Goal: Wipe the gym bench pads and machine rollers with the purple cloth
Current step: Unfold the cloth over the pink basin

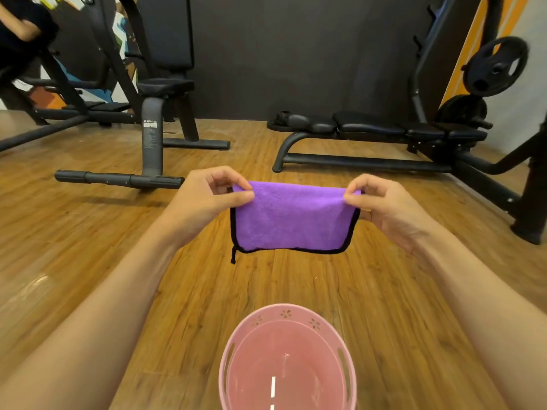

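And there it was, the purple cloth (291,217), up in the air between both hands, well clear of the wooden floor (88,232). The left hand (207,199) pinched the top left corner between thumb and forefinger, the other fingers curled behind, and the right hand (387,202) did the same at the top right corner. The cloth hung folded, black edging running down both sides and along the bottom, and a small black loop (233,255) dangled from the lower left corner. How many layers it had could not be told.

Down below, nearest the camera, sat a pink basket (284,313) with flower cut-outs in its rim, its lower part cut off by the frame edge.

Further back on the right lay the flat bench (367,124), its black pads in a row, well apart from the cloth. The far end ran in among dark frame bars and was hard to make out. A weight plate (495,66) hung above it on the rack.

On the left stood a seat machine (164,85), its back pad clipped by the top edge. In the top left corner a person in black (20,28) was only partly in view
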A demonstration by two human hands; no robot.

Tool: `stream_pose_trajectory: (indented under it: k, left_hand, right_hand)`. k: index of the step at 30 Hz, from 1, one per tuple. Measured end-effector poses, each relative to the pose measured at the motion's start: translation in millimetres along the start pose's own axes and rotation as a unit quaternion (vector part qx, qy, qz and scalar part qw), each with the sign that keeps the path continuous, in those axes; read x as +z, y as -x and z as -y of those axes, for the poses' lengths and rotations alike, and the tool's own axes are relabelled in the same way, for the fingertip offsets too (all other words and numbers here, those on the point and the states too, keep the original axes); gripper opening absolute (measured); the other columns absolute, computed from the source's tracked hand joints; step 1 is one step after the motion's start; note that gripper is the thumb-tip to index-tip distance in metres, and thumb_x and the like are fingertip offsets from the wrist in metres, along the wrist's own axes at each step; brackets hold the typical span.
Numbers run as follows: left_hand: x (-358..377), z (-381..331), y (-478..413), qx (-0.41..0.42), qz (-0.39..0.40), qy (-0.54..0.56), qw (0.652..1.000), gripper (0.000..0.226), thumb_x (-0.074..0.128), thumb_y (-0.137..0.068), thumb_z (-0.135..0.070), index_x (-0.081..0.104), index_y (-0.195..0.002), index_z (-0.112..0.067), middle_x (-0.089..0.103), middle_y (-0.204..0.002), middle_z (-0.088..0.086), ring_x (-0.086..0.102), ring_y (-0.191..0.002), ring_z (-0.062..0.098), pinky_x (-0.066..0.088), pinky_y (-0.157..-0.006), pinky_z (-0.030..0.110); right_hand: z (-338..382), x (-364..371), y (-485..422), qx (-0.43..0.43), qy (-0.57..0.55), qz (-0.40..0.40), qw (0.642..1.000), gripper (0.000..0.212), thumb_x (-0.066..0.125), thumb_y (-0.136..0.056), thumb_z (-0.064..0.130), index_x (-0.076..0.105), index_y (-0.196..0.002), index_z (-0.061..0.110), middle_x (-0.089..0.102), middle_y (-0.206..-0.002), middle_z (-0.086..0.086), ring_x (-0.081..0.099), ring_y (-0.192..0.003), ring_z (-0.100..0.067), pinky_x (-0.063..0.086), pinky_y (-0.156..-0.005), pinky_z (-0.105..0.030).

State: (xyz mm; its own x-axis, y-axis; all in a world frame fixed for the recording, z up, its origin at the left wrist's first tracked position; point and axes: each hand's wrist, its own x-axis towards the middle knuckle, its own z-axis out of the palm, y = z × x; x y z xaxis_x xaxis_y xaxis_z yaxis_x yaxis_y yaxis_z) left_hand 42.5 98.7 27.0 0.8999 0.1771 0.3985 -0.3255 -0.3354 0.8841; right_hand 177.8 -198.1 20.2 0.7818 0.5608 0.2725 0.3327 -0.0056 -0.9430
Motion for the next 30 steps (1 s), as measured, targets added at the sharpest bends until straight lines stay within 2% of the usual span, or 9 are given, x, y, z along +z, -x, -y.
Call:
stream_pose_trajectory:
  k: [3,6,10,13,15,20,25,28,30]
  left_hand:
    - [4.7,1.5,-0.9,-0.027,0.001,-0.03,0.999,0.031,0.079,-0.086,-0.003,0.071,-0.112,-0.018,0.076,-0.098,0.001,0.072,-0.097,0.014,0.058,-0.079,0.025]
    - [7.3,10.3,-2.4,-0.084,0.002,-0.101,0.991,0.046,0.082,-0.084,-0.002,0.07,-0.125,-0.02,0.079,-0.096,-0.002,0.073,-0.097,0.014,0.059,-0.09,0.03]
    - [8.3,17.9,0.1,-0.071,0.025,-0.12,0.99,0.005,0.076,-0.093,-0.009,0.074,-0.096,-0.005,0.074,-0.086,-0.003,0.065,-0.082,0.009,0.052,-0.084,0.034]
    - [8.9,19.6,5.1,-0.091,0.063,0.033,0.993,0.011,0.07,-0.099,-0.017,0.063,-0.09,-0.013,0.065,-0.085,0.002,0.059,-0.081,0.015,0.048,-0.074,0.032]
    - [9.6,17.5,6.2,-0.148,0.102,0.147,0.973,0.01,0.07,-0.087,-0.019,0.06,-0.088,-0.02,0.061,-0.082,0.002,0.056,-0.074,0.015,0.046,-0.065,0.029]
    - [31.7,8.0,6.6,-0.26,0.269,0.109,0.921,0.067,0.068,-0.083,-0.053,0.06,-0.133,-0.009,0.065,-0.087,0.009,0.065,-0.072,0.021,0.056,-0.061,0.029]
    - [74.5,2.6,15.7,-0.183,0.303,0.067,0.933,0.031,0.073,-0.094,-0.027,0.074,-0.117,-0.006,0.075,-0.107,0.002,0.07,-0.096,0.012,0.055,-0.083,0.028]
    - [84.8,-0.2,16.4,-0.182,0.262,0.193,0.928,0.028,0.062,-0.099,-0.012,0.066,-0.124,0.002,0.074,-0.114,0.013,0.071,-0.1,0.02,0.057,-0.089,0.032]
    - [86.1,-5.0,15.8,-0.187,0.235,0.272,0.914,0.03,0.059,-0.099,-0.013,0.064,-0.126,0.0,0.075,-0.113,0.013,0.073,-0.099,0.02,0.06,-0.085,0.03]
  right_hand:
    - [-0.9,2.3,-4.5,0.009,0.162,0.002,0.987,0.037,0.086,-0.08,0.015,0.07,-0.109,0.031,0.075,-0.107,0.002,0.07,-0.102,-0.017,0.055,-0.092,-0.038]
    - [-3.9,8.3,-5.6,0.036,0.28,0.034,0.959,0.011,0.076,-0.091,0.013,0.075,-0.099,0.021,0.075,-0.097,0.003,0.069,-0.095,-0.014,0.055,-0.096,-0.046]
    - [-9.3,10.1,0.3,0.067,0.195,0.05,0.977,0.006,0.072,-0.094,0.016,0.069,-0.096,0.011,0.076,-0.096,-0.006,0.072,-0.095,-0.021,0.056,-0.098,-0.05]
    - [-9.3,9.1,4.0,0.091,0.12,0.039,0.988,0.011,0.07,-0.095,0.017,0.064,-0.099,0.01,0.077,-0.092,-0.007,0.073,-0.09,-0.019,0.058,-0.092,-0.045]
    - [-6.3,11.4,4.4,0.082,0.075,0.033,0.993,0.006,0.067,-0.097,0.016,0.063,-0.1,0.012,0.076,-0.088,-0.003,0.071,-0.085,-0.015,0.056,-0.082,-0.038]
    - [17.0,20.7,3.9,0.048,0.041,0.114,0.992,0.004,0.067,-0.096,0.017,0.064,-0.098,0.016,0.073,-0.096,-0.003,0.068,-0.089,-0.015,0.055,-0.076,-0.028]
    - [24.8,29.8,0.2,0.032,0.119,0.098,0.988,0.015,0.072,-0.095,0.024,0.07,-0.108,0.018,0.076,-0.101,-0.003,0.072,-0.095,-0.018,0.057,-0.086,-0.034]
    - [15.2,31.4,1.0,0.01,0.193,0.031,0.981,0.029,0.066,-0.096,0.044,0.065,-0.123,0.033,0.074,-0.099,0.005,0.069,-0.09,-0.004,0.054,-0.078,-0.024]
    - [2.9,31.8,2.8,0.073,0.173,0.029,0.982,0.052,0.051,-0.09,0.07,0.063,-0.126,0.035,0.071,-0.12,0.006,0.067,-0.108,-0.006,0.053,-0.093,-0.029]
